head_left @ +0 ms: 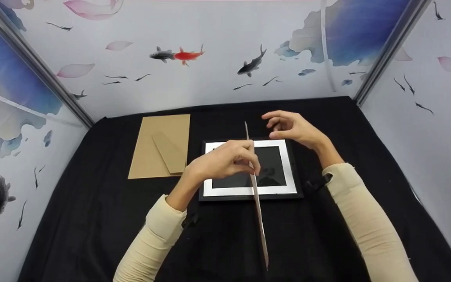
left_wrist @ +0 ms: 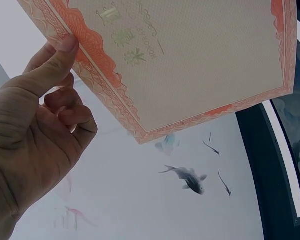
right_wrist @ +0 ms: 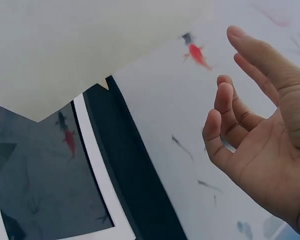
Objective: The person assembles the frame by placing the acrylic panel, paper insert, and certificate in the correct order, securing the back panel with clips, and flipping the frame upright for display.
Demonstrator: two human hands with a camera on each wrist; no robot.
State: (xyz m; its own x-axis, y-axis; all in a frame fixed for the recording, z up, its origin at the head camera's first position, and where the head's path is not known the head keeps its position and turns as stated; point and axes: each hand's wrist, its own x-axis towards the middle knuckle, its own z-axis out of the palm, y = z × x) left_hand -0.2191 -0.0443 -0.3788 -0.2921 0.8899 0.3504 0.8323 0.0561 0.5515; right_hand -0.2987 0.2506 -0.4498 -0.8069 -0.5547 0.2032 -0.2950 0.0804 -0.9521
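Note:
My left hand (head_left: 229, 158) pinches a certificate (left_wrist: 200, 60) by its edge, thumb on the printed face. This sheet has an orange patterned border and gold lettering; its plain back shows in the right wrist view. From the head view it stands nearly edge-on over a picture frame (head_left: 296, 188). The frame lies flat, with a black rim, a white mat (head_left: 229, 192) and a dark glossy middle that mirrors the surroundings. My right hand (head_left: 294, 127) hovers beyond the frame's far right corner, fingers loosely bent, holding nothing and apart from the sheet.
Left of the frame lies a brown backing board (head_left: 143, 156) with a stand leg (head_left: 170, 152) on it. A black cloth (head_left: 92, 219) covers the table. Printed white panels (head_left: 217, 86) with fish rise at the back and both sides, joined by metal posts (head_left: 390, 51).

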